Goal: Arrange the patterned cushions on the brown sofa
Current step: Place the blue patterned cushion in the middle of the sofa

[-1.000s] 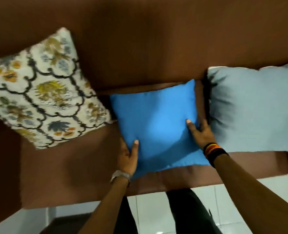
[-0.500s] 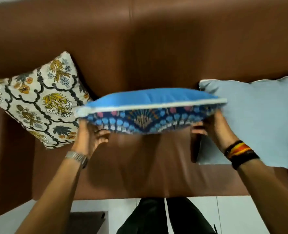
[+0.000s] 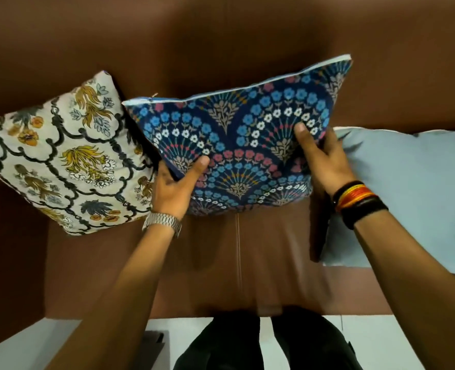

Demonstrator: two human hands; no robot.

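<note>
I hold a dark blue cushion [image 3: 237, 140] with a floral fan pattern, its patterned face toward me, in the middle of the brown sofa [image 3: 247, 257]. My left hand [image 3: 175, 188] grips its lower left edge and my right hand [image 3: 319, 158] grips its right side. The cushion is tilted, right corner higher, against the backrest. A cream cushion [image 3: 61, 166] with yellow flowers and dark scallop lines leans at the left, touching the blue one. A plain light blue cushion [image 3: 407, 193] leans at the right.
The sofa's left armrest [image 3: 10, 249] rises at the left edge. White floor tiles [image 3: 375, 340] lie in front of the seat, with my dark trouser legs [image 3: 261, 343] at the bottom. A dark object [image 3: 154, 345] sits on the floor at lower left.
The cushion showed its plain blue back, then I lifted and flipped it; now its patterned face is toward me. Both hands have shifted their grip along its edges.
</note>
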